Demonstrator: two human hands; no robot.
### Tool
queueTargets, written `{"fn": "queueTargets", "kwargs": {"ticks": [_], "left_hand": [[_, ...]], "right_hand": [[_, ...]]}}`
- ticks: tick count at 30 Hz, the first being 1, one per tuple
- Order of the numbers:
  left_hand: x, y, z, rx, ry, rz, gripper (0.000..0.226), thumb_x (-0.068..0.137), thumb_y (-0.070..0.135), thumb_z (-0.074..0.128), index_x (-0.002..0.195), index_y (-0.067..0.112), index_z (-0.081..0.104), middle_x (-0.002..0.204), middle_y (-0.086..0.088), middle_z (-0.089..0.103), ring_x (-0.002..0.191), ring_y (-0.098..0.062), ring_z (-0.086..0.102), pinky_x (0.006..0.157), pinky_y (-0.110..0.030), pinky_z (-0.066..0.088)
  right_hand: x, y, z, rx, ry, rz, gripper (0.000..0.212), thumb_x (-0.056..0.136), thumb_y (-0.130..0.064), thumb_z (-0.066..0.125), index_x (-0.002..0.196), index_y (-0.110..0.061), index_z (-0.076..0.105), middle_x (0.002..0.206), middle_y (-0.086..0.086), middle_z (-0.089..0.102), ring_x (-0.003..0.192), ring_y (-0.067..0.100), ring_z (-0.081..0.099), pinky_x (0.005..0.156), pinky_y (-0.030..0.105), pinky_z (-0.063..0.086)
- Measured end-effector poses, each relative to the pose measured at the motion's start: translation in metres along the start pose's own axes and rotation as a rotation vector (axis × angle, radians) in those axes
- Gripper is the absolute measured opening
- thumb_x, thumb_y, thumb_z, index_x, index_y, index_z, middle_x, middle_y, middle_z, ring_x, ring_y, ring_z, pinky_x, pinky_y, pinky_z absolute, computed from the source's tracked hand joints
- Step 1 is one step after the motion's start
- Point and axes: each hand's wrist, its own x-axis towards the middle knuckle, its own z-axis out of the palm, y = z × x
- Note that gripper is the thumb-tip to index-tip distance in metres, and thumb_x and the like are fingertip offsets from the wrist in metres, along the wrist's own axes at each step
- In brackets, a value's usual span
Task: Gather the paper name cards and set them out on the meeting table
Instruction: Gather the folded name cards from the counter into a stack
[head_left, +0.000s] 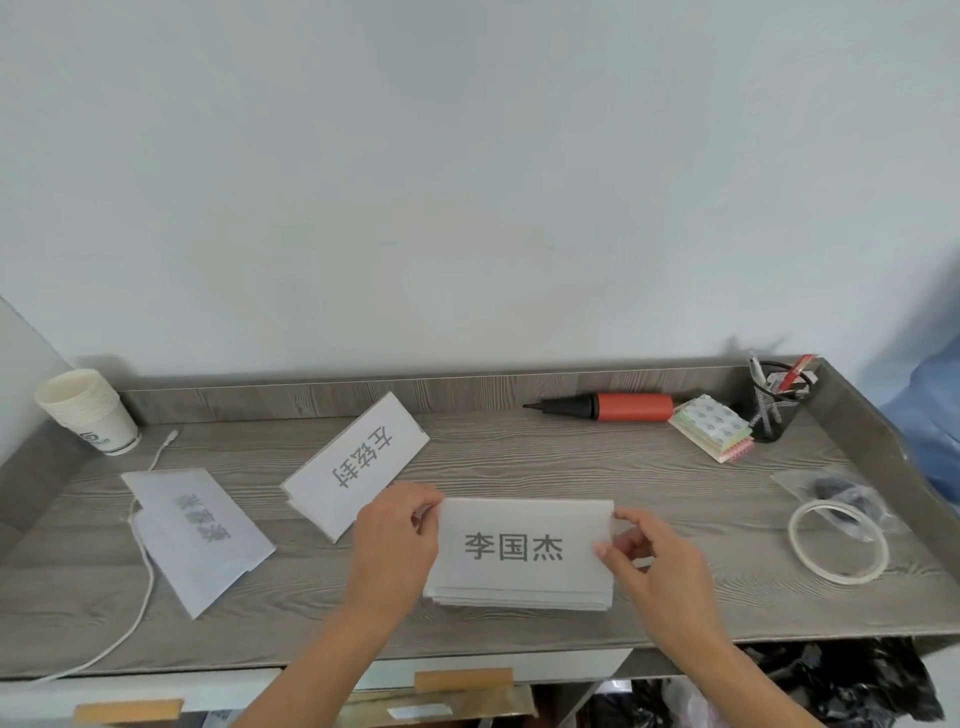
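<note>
The person stands at a grey wood-grain desk (519, 457) set against a pale wall. Both hands hold one folded name card (524, 551), printed side up, at the front centre of the desk. The left hand (397, 540) pinches the card's upper left corner between thumb and fingers. The right hand (649, 556) pinches the right edge, thumb on top, other fingers curled behind. The card sits on a thin stack of like sheets; whether the hands grip the whole stack cannot be told.

A second name card (358, 462) lies angled just left of the left hand, its near corner hidden under that hand. A third name card (200, 530) lies flat farther left, well apart, with a white cable (148, 577) running beneath its edge.

Other items: stacked paper cups (85, 410) at the back left corner; a red and black hand pump (602, 406) along the back edge; a pad of sticker sheets (712, 427) beside a mesh pen holder (779, 400); a tape roll (837, 541) at right, overlapping a plastic bag (836, 493). Nothing lies between the hands and the other cards.
</note>
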Motion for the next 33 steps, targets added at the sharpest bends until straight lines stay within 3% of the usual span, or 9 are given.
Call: {"fn": "queueTargets", "kwargs": {"ticks": [3,6,9,14,18,20,24,27,33], "left_hand": [[-0.004,-0.003,0.003,0.134,-0.026,0.142,0.017,0.075,-0.002,0.073,0.085,0.011,0.076,0.082,0.002,0.075,0.081,-0.018,0.064,0.073,-0.031,0.053],[0.0,-0.01,-0.002,-0.007,-0.056,0.057,0.013,0.079,0.005,0.071,0.087,0.014,0.076,0.081,0.013,0.066,0.092,-0.019,0.059,0.082,-0.036,0.051],[0.01,-0.031,-0.011,-0.03,-0.11,-0.044,0.028,0.077,0.032,0.074,0.102,0.02,0.071,0.106,0.014,0.057,0.111,-0.01,0.046,0.101,-0.034,0.039],[0.045,-0.094,-0.039,0.128,0.074,-0.245,0.063,0.077,0.037,0.073,0.131,0.013,0.051,0.143,-0.01,0.042,0.133,-0.027,0.034,0.108,-0.044,0.032],[0.061,-0.141,-0.054,0.094,-0.032,-0.484,0.076,0.079,0.031,0.072,0.143,0.012,0.035,0.149,-0.014,0.036,0.137,-0.031,0.032,0.108,-0.049,0.033],[0.063,-0.159,-0.053,0.0,-0.117,-0.579,0.066,0.083,0.026,0.07,0.14,0.008,0.042,0.141,-0.015,0.049,0.13,-0.032,0.044,0.105,-0.046,0.037],[0.062,-0.17,-0.049,-0.201,-0.1,-0.601,0.014,0.089,0.016,0.062,0.097,0.005,0.067,0.089,-0.011,0.067,0.095,-0.036,0.065,0.071,-0.035,0.046],[0.064,-0.164,-0.053,-0.336,-0.048,-0.617,0.012,0.09,0.012,0.061,0.093,0.003,0.068,0.086,-0.01,0.068,0.084,-0.029,0.062,0.063,-0.026,0.042],[0.086,-0.119,-0.097,-0.584,-0.087,-0.62,0.018,0.092,0.013,0.057,0.076,0.01,0.064,0.079,-0.005,0.067,0.072,-0.019,0.057,0.071,-0.031,0.042]], "right_hand": [[-0.005,0.006,0.003,-0.157,0.016,0.007,0.038,0.083,-0.033,0.07,0.119,-0.03,0.058,0.082,-0.015,0.064,0.078,0.001,0.06,0.063,0.019,0.044],[-0.005,0.007,0.0,-0.302,0.036,-0.003,0.059,0.082,-0.042,0.069,0.135,-0.029,0.046,0.113,-0.015,0.057,0.103,0.008,0.056,0.079,0.032,0.052],[0.002,-0.004,0.002,-0.418,0.069,-0.168,0.056,0.08,-0.035,0.072,0.131,-0.025,0.053,0.129,-0.006,0.054,0.119,0.018,0.052,0.09,0.037,0.049],[0.015,-0.02,0.021,-0.479,0.051,-0.278,0.034,0.083,-0.035,0.07,0.113,-0.021,0.067,0.124,-0.002,0.062,0.116,0.022,0.056,0.094,0.04,0.045],[0.011,-0.02,0.028,-0.398,-0.022,-0.23,0.031,0.091,-0.043,0.053,0.111,-0.024,0.066,0.113,-0.014,0.059,0.105,0.01,0.057,0.081,0.028,0.041],[0.009,-0.019,0.027,-0.35,-0.042,-0.213,0.039,0.09,-0.054,0.045,0.111,-0.028,0.064,0.11,-0.021,0.055,0.099,0.003,0.055,0.076,0.024,0.041],[0.009,-0.02,0.023,-0.296,-0.067,-0.213,0.051,0.081,-0.073,0.031,0.107,-0.039,0.059,0.106,-0.029,0.055,0.095,-0.007,0.054,0.07,0.013,0.038],[0.011,-0.023,0.023,-0.297,-0.073,-0.178,0.046,0.085,-0.067,0.039,0.109,-0.035,0.062,0.104,-0.032,0.054,0.094,-0.005,0.055,0.071,0.013,0.038],[0.015,-0.033,0.011,-0.288,-0.12,-0.124,0.056,0.077,-0.073,0.04,0.113,-0.035,0.06,0.108,-0.026,0.056,0.101,-0.001,0.055,0.078,0.02,0.042]]}}
